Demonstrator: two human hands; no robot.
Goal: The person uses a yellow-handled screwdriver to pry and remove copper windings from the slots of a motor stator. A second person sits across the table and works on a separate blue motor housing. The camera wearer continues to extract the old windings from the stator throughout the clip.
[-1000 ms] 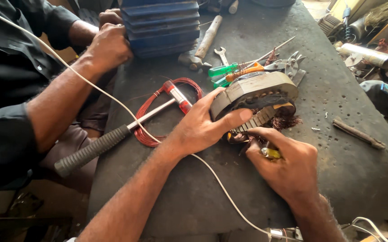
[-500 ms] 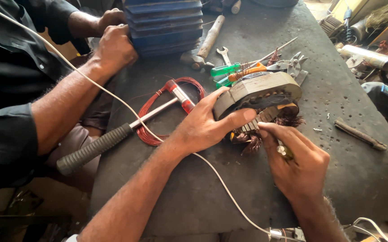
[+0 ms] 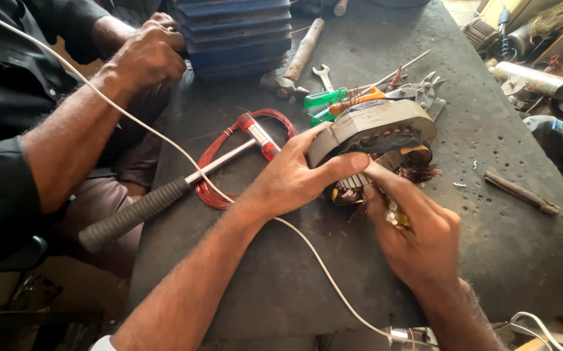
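1. Gripping the motor stator [image 3: 375, 127] at frame centre, the left hand [image 3: 294, 179] is closed on its near edge, thumb laid across the laminations.
2. Right hand [image 3: 418, 237], lower right of centre, is curled shut around a small yellow-handled tool [image 3: 400, 218], its tip at the stator's copper windings [image 3: 418, 172].
3. Red wire coil [image 3: 219, 162] and hammer [image 3: 164, 195] lie left of centre on the dark workbench [image 3: 509, 247].
4. Another person's hands [image 3: 145, 55] hold a blue finned housing [image 3: 236, 32] at upper left.

On the dark bench [image 3: 281, 286] I see a black-handled hammer [image 3: 164, 195] lying across a coil of red wire [image 3: 213, 169], green screwdrivers [image 3: 323, 99], a small spanner [image 3: 323, 77] and a blue finned housing [image 3: 236, 29].
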